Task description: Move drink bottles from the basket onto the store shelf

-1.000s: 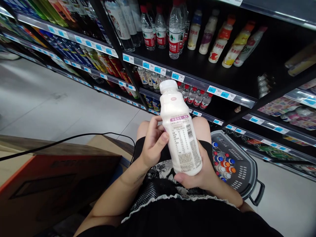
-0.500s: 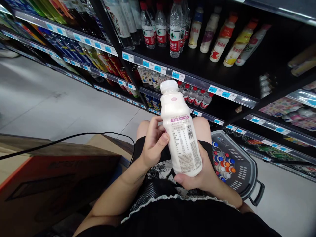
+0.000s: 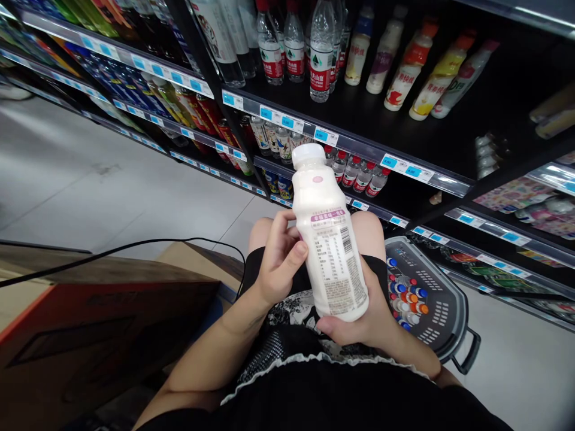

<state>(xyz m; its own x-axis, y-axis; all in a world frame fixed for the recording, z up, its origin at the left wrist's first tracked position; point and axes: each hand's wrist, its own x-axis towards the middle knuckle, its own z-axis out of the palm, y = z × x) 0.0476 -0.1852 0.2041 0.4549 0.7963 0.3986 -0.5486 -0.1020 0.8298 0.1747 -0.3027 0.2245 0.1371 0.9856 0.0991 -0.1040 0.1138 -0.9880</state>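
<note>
A large white plastic drink bottle (image 3: 330, 239) with a white cap is held over my lap, tilted with its top to the upper left. Its back label, with a purple strip, a nutrition table and a barcode, faces me. My left hand (image 3: 283, 260) grips the bottle's left side, thumb on the front and fingers partly behind it. My right hand (image 3: 363, 317) is wrapped round the lower right side and base, its thumb near the bottom edge; most of its fingers are hidden behind the bottle.
Ahead, a black shelf (image 3: 381, 129) carries water bottles (image 3: 320, 60) with red labels and several drink bottles (image 3: 404, 75). To the right on the floor stands a grey basket (image 3: 449, 287) with many capped bottles. An orange-edged cardboard box (image 3: 112, 335) and a black cable (image 3: 135, 244) are at left.
The view has shifted very slightly. Both hands and the bottle stay practically where they were, in the same grip.
</note>
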